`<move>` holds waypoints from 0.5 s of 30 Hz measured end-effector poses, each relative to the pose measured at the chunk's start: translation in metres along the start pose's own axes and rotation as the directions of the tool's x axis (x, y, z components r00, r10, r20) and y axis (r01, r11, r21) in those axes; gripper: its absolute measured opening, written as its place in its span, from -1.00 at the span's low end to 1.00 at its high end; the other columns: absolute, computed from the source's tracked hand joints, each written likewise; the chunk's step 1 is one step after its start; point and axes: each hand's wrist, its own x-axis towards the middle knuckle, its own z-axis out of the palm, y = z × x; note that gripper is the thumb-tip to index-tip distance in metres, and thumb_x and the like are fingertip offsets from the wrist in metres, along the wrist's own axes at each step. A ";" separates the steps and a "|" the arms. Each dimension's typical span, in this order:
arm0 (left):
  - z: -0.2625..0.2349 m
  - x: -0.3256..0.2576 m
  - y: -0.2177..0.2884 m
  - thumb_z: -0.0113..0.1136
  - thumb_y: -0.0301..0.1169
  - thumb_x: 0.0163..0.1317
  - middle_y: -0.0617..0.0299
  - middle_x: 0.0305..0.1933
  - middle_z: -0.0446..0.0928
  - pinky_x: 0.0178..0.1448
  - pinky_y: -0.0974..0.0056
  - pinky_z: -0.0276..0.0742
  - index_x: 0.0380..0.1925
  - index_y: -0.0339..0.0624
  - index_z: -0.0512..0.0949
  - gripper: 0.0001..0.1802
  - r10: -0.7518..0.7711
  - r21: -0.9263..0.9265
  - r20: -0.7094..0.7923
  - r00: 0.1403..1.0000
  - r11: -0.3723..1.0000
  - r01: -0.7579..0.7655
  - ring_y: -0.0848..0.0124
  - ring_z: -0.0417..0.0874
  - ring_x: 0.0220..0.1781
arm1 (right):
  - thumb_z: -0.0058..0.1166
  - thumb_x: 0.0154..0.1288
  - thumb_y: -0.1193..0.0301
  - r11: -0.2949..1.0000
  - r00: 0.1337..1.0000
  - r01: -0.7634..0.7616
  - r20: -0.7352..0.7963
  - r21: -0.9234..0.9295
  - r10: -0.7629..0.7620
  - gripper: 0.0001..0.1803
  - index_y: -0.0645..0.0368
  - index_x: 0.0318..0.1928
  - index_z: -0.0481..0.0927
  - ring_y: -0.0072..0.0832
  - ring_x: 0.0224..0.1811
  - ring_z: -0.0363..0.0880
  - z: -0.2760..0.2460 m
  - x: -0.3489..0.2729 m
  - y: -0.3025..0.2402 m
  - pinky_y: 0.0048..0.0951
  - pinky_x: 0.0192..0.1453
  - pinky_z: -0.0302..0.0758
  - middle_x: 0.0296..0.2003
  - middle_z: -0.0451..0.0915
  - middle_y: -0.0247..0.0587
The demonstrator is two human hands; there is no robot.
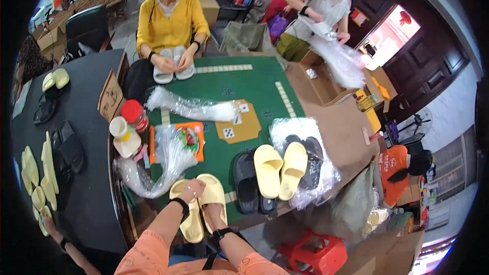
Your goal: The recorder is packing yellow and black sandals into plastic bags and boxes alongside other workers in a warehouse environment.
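In the head view, the person's left hand (192, 189) and right hand (210, 219) both rest on a pair of pale yellow slippers (201, 204) at the near edge of the green surface (254, 86). The left hand's grip is narrow, fingers curled over the toe end of the left slipper; the right hand lies under the pair near the heels, mostly hidden, so how wide its grip stands cannot be told. The two slippers lie side by side and touching. Their long axis runs near to far, tilted a little, with the rounded ends pointing away from the person.

Judging by how things lie, the work looks partly done. Just left of the held pair lies a clear plastic bag (158, 168), crumpled and open, with nothing in it that shows. To the right a second yellow pair (280, 169) sits on top of black slippers (249, 181) and another sheet of clear plastic (305, 137), none of them bagged. More loose slippers, yellow and black, lie on the dark surface (86, 122) at far left. So the held pair seems matched up but not wrapped, and several pairs remain.

At the far side, a person in a yellow top handles a white pair (173, 63), and another in grey works with plastic film over a cardboard box (321, 79).
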 end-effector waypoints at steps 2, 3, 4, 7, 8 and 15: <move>0.008 0.011 -0.006 -0.25 -0.15 0.14 -0.09 -0.25 0.48 -0.11 0.10 0.39 -0.30 -0.23 0.50 -0.57 0.011 0.092 0.059 0.998 0.996 -0.016 0.05 0.51 -0.25 | -0.20 0.12 0.49 0.975 0.997 0.032 0.079 -0.222 -0.014 -0.84 0.20 -0.27 0.39 -0.39 -0.41 0.41 -0.008 0.005 -0.011 -0.38 -0.40 0.36 -0.40 0.45 -0.21; 0.012 0.016 -0.008 -0.26 -0.14 0.14 -0.09 -0.20 0.47 -0.08 0.11 0.39 -0.26 -0.22 0.49 -0.57 0.019 0.120 0.067 0.998 0.992 -0.027 0.07 0.51 -0.23 | -0.17 0.10 0.48 0.899 0.989 0.049 0.148 -0.435 0.018 -0.85 0.21 -0.29 0.40 -0.39 -0.45 0.41 -0.003 0.001 -0.028 -0.39 -0.43 0.36 -0.45 0.46 -0.24; 0.018 0.020 -0.011 -0.28 -0.19 0.16 -0.08 -0.19 0.46 -0.05 0.11 0.37 -0.28 -0.28 0.47 -0.58 0.032 0.105 0.068 0.997 0.994 -0.039 0.08 0.50 -0.21 | -0.17 0.10 0.48 0.923 0.956 -0.278 -0.019 0.267 0.294 -0.93 0.11 -0.38 0.40 -0.43 -0.57 0.36 0.011 0.001 -0.040 -0.44 -0.52 0.32 -0.54 0.42 -0.31; 0.054 0.063 -0.052 -0.31 -0.27 0.17 -0.08 -0.24 0.46 -0.06 0.11 0.36 -0.37 -0.34 0.44 -0.62 0.245 0.200 0.089 0.966 0.945 -0.258 0.04 0.48 -0.22 | -0.18 0.12 0.53 0.912 0.939 -0.327 -0.021 0.247 0.342 -0.85 0.10 -0.27 0.39 -0.54 -0.51 0.36 0.009 0.004 -0.051 -0.50 -0.51 0.31 -0.42 0.43 -0.30; 0.064 0.078 -0.063 -0.33 -0.31 0.17 -0.09 -0.27 0.46 -0.07 0.12 0.36 -0.41 -0.37 0.42 -0.64 0.338 0.246 0.112 0.935 0.902 -0.356 0.03 0.47 -0.23 | -0.18 0.13 0.51 0.914 0.936 -0.307 -0.088 0.264 0.340 -0.85 0.11 -0.26 0.39 -0.52 -0.47 0.37 0.009 0.009 -0.041 -0.52 -0.47 0.33 -0.39 0.43 -0.30; 0.039 0.063 -0.035 -0.15 -0.23 0.11 -0.03 -0.37 0.52 -0.24 0.16 0.43 -0.46 -0.30 0.50 -0.65 0.199 0.067 0.029 0.980 0.977 -0.201 0.06 0.52 -0.38 | -0.18 0.12 0.56 0.908 0.935 -0.307 -0.088 0.283 0.344 -0.90 0.10 -0.39 0.40 -0.54 -0.65 0.27 0.018 0.009 -0.071 -0.56 -0.58 0.25 -0.55 0.40 -0.36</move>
